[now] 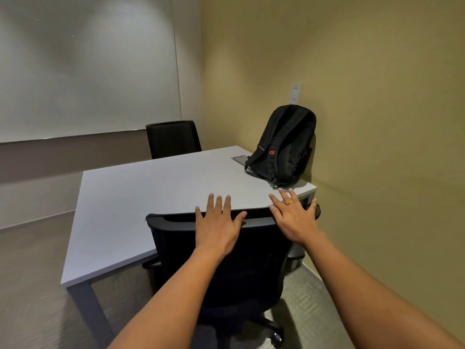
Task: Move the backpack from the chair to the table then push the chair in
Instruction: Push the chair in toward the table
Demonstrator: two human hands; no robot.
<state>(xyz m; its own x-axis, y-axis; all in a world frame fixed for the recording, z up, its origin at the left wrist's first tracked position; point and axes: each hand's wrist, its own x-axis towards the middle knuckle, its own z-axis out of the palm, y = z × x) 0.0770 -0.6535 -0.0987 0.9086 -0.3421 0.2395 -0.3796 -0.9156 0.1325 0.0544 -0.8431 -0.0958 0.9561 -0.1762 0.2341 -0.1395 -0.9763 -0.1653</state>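
A black backpack with a small red logo stands upright on the far right corner of the grey table, leaning against the yellow wall. A black office chair stands at the table's near edge, its seat under the tabletop and its backrest facing me. My left hand lies flat on the top of the backrest, fingers spread. My right hand, with a gold ring, rests spread on the backrest's right top corner. Neither hand grips anything.
A second black chair is tucked in at the table's far side. A whiteboard covers the left wall. A cable hatch is set in the tabletop beside the backpack. The yellow wall runs close along the right.
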